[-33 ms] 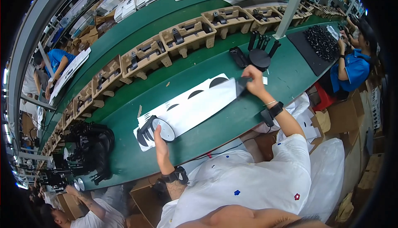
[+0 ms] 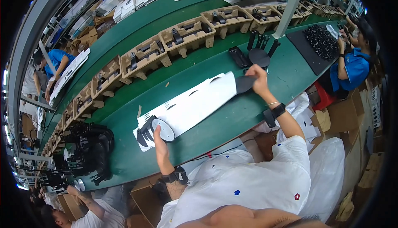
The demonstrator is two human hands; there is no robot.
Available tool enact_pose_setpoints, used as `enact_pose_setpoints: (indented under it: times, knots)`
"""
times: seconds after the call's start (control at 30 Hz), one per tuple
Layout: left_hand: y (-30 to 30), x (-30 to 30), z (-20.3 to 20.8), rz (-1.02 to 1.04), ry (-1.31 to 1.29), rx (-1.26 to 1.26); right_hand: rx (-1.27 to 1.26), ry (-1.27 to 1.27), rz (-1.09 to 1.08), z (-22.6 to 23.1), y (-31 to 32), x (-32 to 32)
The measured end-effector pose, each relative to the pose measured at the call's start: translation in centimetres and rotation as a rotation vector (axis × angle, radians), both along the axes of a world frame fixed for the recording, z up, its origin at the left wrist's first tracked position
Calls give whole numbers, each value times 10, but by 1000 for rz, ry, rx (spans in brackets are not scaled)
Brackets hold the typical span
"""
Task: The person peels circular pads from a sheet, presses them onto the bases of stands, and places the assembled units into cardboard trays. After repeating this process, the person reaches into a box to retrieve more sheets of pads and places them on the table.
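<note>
A stack of long white backing sheets [image 2: 195,106] with dark curved cut-outs lies slantwise on the green bench in front of me. At its right end my right hand [image 2: 260,80] pinches a thin black rounded pad [image 2: 244,84], whose left edge still meets the sheet. The top sheet bows up at that end. My left hand [image 2: 161,147] grips a black part with a round whitish disc base [image 2: 166,132] over the sheets' left end. The thumb lies on the disc; the other fingers are hidden beneath.
Brown moulded trays [image 2: 186,35] holding black parts line the belt beyond. Black arms and a round base [image 2: 259,57] stand far right of the sheets, beside a black case [image 2: 238,57]. Many black parts [image 2: 89,149] heap at left. A metal post [image 2: 290,12] rises behind. Co-workers sit at both sides.
My right hand has shifted slightly right and up with the black pad, which now shows more of its face. The sheet's dark cut-outs look narrower as it bows. My left hand is still.
</note>
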State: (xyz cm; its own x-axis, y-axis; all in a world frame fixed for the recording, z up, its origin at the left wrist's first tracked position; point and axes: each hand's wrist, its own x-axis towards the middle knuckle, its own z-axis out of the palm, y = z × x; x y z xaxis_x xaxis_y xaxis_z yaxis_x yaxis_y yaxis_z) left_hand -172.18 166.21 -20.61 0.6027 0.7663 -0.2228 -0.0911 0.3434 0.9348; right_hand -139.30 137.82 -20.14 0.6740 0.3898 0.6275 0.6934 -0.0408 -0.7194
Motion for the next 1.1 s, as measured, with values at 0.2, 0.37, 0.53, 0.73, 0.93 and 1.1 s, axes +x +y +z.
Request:
enact_pose_setpoints:
  times: [0.2, 0.37, 0.53, 0.73, 0.93, 1.1]
  knots:
    - [0, -1, 22, 43, 0, -60, 315, 273, -193, 42, -49, -54]
    - [-7, -7, 46, 47, -214, 73, -59, 194, -136, 86, -23, -129]
    - [-30, -6, 68, -91, -334, -54, 311, 622, 477, 103, 51, -181]
    - [-48, -17, 100, -344, -542, -23, 126, 964, 876, 114, 103, -224]
    - [-40, -37, 93, -294, -494, 70, 88, 991, 864, 112, 127, -241]
    - [-36, -44, 90, -327, -504, 44, 76, 997, 852, 109, 132, -249]
